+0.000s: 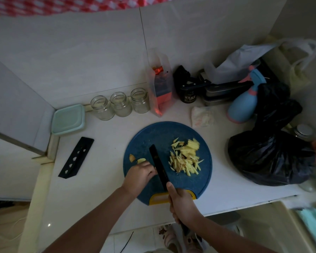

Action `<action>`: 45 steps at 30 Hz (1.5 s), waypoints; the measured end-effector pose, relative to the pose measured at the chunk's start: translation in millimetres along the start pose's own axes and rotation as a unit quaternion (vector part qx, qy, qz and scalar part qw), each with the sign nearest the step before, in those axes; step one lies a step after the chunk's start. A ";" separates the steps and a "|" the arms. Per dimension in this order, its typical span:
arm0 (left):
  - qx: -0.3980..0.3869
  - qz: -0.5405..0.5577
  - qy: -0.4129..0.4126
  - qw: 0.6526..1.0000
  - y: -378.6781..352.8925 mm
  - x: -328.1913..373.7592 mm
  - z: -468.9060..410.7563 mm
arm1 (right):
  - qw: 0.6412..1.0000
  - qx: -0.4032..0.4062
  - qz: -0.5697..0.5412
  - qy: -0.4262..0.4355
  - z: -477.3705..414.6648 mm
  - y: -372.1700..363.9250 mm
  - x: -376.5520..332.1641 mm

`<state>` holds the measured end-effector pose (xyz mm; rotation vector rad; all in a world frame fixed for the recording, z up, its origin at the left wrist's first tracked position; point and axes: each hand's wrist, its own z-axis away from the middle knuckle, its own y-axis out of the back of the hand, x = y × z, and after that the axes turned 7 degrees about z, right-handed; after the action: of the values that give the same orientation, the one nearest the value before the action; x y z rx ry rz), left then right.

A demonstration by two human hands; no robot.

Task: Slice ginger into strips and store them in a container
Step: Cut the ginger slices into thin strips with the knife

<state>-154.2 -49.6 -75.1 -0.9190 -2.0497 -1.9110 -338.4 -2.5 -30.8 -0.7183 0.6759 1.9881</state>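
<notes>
Right hand [182, 205] grips knife [158, 165]; left hand [140, 175] holds ginger piece [141, 160] at 9 o'clock on board [153, 132]; strips [185, 162] at 3 o'clock.

Surface: white countertop [102, 179]
Centre: round blue cutting board [153, 132]
Left: black knife sheath [76, 157], teal-lidded container [68, 119]
Back: three glass jars [121, 104]
Right: black plastic bag [270, 157]

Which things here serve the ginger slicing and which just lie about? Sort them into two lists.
For the job: knife in right hand; ginger piece held by left hand; ginger strips; blue cutting board; probably, for storage, the teal lidded container or glass jars.

Lying about: knife sheath; blue spray bottle; black plastic bag; crumpled tissue.
</notes>
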 end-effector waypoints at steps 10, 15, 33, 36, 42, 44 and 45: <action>-0.059 -0.011 -0.088 0.994 11.1 -4.9 -8.2 | 0.999 0.003 -0.034 -0.026 -3.1 -5.1 -2.8; -0.060 -0.034 -0.109 0.992 7.9 -8.4 -8.5 | 0.999 0.012 -0.025 -0.020 -9.7 -11.0 3.1; -0.026 -0.078 -0.133 0.988 13.5 -8.1 -9.7 | 0.998 0.055 0.016 -0.002 -21.6 -11.2 19.7; -0.032 -0.088 -0.132 0.987 13.4 -8.4 -9.5 | 0.999 0.044 -0.008 0.000 -15.8 -9.6 20.0; -0.045 -0.094 -0.129 0.986 13.5 -7.7 -8.4 | 0.999 0.039 -0.023 -0.001 -9.2 -11.1 17.8; -0.048 -0.099 -0.128 0.986 12.9 -8.6 -7.8 | 0.999 0.034 -0.034 -0.002 -7.1 -11.1 16.4; -0.049 -0.103 -0.129 0.985 12.7 -8.8 -7.6 | 0.999 0.032 -0.039 -0.002 -5.8 -11.3 16.1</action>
<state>-142.2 -59.8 -68.1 -1.0648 -2.2923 -2.1123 -334.3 7.6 -48.2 -0.6923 0.6959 1.8869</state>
